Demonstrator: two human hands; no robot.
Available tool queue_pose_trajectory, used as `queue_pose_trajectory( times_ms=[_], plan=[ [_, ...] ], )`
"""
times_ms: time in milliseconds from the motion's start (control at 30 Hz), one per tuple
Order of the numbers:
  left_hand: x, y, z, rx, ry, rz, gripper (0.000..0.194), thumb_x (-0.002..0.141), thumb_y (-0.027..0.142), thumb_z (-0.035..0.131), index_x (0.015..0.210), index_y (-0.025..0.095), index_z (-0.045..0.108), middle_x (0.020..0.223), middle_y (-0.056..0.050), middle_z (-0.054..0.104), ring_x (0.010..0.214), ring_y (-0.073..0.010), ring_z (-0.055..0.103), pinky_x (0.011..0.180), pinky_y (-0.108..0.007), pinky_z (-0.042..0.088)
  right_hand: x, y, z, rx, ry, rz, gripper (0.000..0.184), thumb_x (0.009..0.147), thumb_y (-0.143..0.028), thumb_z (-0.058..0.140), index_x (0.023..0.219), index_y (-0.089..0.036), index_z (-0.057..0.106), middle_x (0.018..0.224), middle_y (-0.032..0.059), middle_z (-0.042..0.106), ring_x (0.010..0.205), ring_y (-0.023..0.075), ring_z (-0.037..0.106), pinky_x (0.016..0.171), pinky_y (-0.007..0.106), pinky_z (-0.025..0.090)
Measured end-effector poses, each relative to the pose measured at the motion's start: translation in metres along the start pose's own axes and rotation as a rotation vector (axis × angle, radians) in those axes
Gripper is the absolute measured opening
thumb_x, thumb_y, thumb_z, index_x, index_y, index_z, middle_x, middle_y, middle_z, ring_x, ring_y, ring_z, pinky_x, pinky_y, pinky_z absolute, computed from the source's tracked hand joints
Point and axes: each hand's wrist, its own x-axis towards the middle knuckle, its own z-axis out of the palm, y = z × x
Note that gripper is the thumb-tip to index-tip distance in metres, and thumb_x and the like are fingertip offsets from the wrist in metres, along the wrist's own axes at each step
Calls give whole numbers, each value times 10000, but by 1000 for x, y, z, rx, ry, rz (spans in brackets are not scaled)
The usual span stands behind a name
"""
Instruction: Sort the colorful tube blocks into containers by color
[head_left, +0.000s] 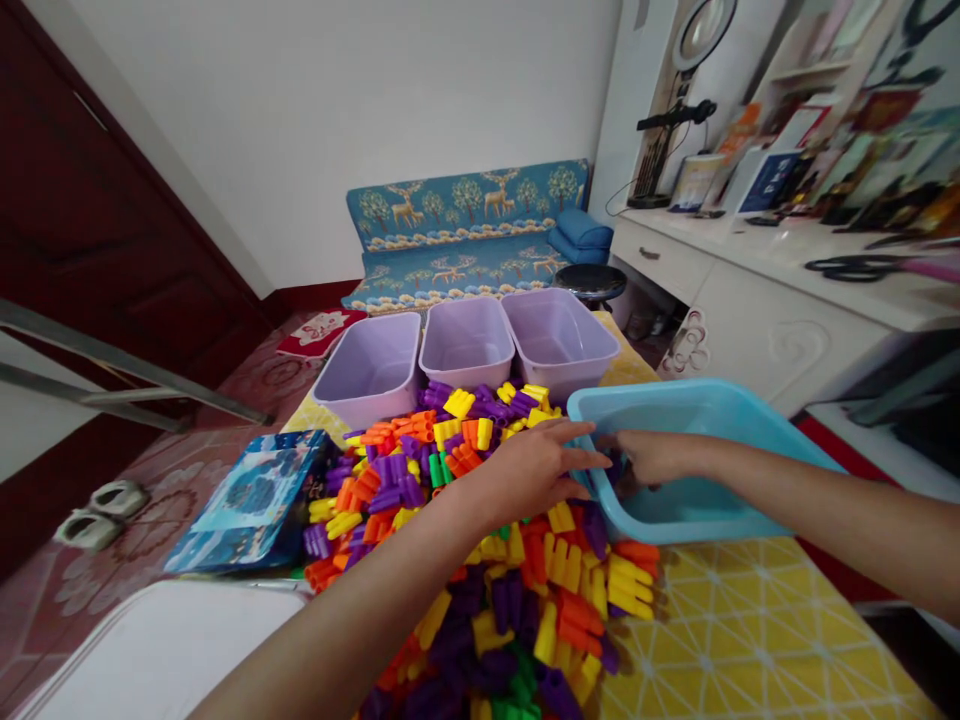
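Observation:
A large heap of plastic building pieces (pixel 559 565) in purple, yellow, orange and green covers the middle of the table. My left hand (pixel 536 465) reaches over the heap with its fingers stretched out and apart, the tips at the near-left rim of a light blue tub (pixel 720 400). Inside that tub, close to its left wall, is my right hand (pixel 649 460). Its fingers curl downward beside something dark purple (pixel 615 465), partly hidden and too blurred to name. Nothing shows held in the left hand.
Three lilac bins (pixel 469 345) stand in a row behind the heap. A blue printed bag (pixel 251 500) and a white lid-like surface (pixel 165 650) lie at the left. Yellow patterned cloth (pixel 720 620) covers the table. A white dresser (pixel 750 290) stands at the right, a black stool (pixel 590 282) behind.

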Motion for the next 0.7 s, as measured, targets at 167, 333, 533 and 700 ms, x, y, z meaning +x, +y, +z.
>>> queue_pose_trajectory(
  times_ms=[167, 333, 533, 700],
  plan=[
    [-2, 1, 5, 1, 24, -16, 374, 864, 303, 624, 1235, 251, 627, 1444, -109, 468, 1296, -261, 484, 1060, -406, 435, -5, -10, 15, 150, -289, 88, 392, 572, -180, 614, 959, -133, 649, 876, 64, 695, 723, 192, 662, 513, 241, 530],
    [-4, 2, 6, 7, 54, -29, 384, 849, 307, 644, 1231, 280, 622, 1442, -75, 476, 1288, -249, 492, 1054, -398, 444, -10, -14, 12, 228, -390, 81, 405, 544, -170, 630, 947, -144, 653, 863, 31, 690, 771, 166, 657, 578, 213, 532],
    [-6, 4, 4, 43, 55, -42, 375, 864, 318, 623, 1236, 273, 620, 1442, -59, 479, 1295, -237, 481, 1080, -375, 418, -14, -21, 8, 196, -393, 86, 321, 546, -144, 583, 860, -149, 649, 764, 3, 662, 680, 139, 643, 527, 176, 498],
    [-6, 2, 10, 57, 67, -40, 377, 872, 326, 611, 1243, 259, 615, 1450, -62, 470, 1290, -238, 487, 1068, -365, 429, -9, -16, 16, 192, -322, 94, 390, 556, -154, 559, 931, -128, 661, 747, 25, 665, 604, 143, 626, 460, 191, 492]
  ],
)
